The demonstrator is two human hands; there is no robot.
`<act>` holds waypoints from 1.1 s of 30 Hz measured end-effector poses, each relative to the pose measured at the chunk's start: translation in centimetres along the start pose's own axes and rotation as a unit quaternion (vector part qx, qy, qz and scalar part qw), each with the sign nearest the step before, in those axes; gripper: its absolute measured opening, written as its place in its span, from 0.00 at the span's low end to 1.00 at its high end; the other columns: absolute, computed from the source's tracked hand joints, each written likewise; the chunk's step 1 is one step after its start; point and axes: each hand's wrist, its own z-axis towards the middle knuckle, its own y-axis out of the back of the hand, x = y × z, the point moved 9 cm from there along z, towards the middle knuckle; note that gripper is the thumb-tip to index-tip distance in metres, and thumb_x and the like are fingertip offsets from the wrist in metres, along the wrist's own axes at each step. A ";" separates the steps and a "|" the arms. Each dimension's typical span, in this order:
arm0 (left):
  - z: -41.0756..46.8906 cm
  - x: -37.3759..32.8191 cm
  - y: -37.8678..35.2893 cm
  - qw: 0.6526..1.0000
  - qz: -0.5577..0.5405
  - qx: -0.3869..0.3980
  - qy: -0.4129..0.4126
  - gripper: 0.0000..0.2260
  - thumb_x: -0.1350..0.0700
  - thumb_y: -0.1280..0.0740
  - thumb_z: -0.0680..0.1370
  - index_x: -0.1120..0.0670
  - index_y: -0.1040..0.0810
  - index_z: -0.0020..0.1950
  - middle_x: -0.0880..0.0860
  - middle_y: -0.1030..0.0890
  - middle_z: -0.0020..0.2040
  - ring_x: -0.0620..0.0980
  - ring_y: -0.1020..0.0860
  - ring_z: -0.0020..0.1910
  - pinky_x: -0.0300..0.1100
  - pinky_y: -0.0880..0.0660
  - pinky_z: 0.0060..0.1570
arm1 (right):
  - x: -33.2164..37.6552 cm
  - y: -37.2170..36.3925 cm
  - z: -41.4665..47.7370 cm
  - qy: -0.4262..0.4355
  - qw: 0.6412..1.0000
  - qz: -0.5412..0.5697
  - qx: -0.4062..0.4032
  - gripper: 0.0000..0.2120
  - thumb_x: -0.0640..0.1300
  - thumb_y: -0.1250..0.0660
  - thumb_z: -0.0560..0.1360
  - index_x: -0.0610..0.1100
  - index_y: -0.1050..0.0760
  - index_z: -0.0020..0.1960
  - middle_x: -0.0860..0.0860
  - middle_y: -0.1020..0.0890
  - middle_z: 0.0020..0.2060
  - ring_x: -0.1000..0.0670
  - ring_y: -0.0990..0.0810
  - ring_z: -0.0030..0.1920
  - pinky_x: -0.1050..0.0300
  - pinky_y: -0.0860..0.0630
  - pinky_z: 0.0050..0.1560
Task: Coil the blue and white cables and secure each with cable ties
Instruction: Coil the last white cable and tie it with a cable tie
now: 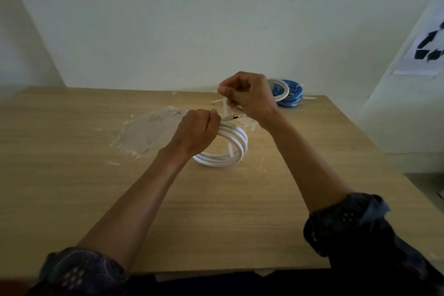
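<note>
A coiled white cable (234, 143) stands tilted on the wooden table (72, 175) at the middle. My left hand (195, 131) grips the top of the coil, where the cable's plug end (230, 117) sticks out to the right. Just above and behind it, my right hand (247, 95) pinches a white cable tie (224, 107) that hangs down toward the coil. One white tie strip (231, 150) lies across the coil's loops. At the back of the table a blue cable coil (292, 95) lies with another white coil (283, 90) on top, partly hidden by my right hand.
A patch of white residue (146, 131) marks the table left of the coil. Loose white ties (310, 97) lie beside the blue coil. A pale wall rises behind the table. The table's right edge drops off near a white wall with a printed sheet (427, 50).
</note>
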 end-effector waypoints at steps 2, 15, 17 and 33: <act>-0.1 0.1 -0.1 1.000 -0.021 0.006 -0.003 0.15 0.48 0.48 0.83 0.49 0.32 0.38 0.46 0.29 0.27 0.53 0.28 0.28 0.48 0.34 0.31 | -0.5 -0.8 -0.3 -0.010 0.999 0.011 0.030 0.05 0.37 0.25 0.75 0.35 0.18 0.48 0.45 0.17 0.33 0.50 0.19 0.32 0.58 0.20 0.37; 0.4 2.7 0.3 0.992 -0.114 -0.031 0.052 0.13 0.51 0.44 0.83 0.52 0.30 0.39 0.46 0.29 0.31 0.42 0.31 0.29 0.44 0.35 0.33 | 2.3 -0.4 -4.6 0.180 0.952 -0.244 -0.049 0.10 0.36 0.32 0.79 0.46 0.17 0.56 0.52 0.17 0.46 0.54 0.19 0.42 0.58 0.21 0.43; 0.8 4.3 0.2 0.985 -0.137 -0.035 0.101 0.13 0.54 0.43 0.82 0.51 0.32 0.36 0.46 0.31 0.30 0.43 0.34 0.29 0.44 0.37 0.33 | 1.7 -2.3 -6.6 0.208 0.945 -0.251 0.026 0.11 0.36 0.29 0.76 0.48 0.17 0.56 0.51 0.19 0.50 0.53 0.22 0.47 0.61 0.23 0.46; 0.1 5.2 0.6 0.977 -0.175 -0.056 0.111 0.14 0.53 0.42 0.84 0.55 0.29 0.39 0.47 0.28 0.32 0.45 0.31 0.30 0.45 0.33 0.34 | -0.4 -4.5 -6.0 0.128 0.981 -0.136 -0.052 0.04 0.40 0.28 0.77 0.44 0.15 0.50 0.54 0.14 0.45 0.55 0.17 0.46 0.56 0.21 0.49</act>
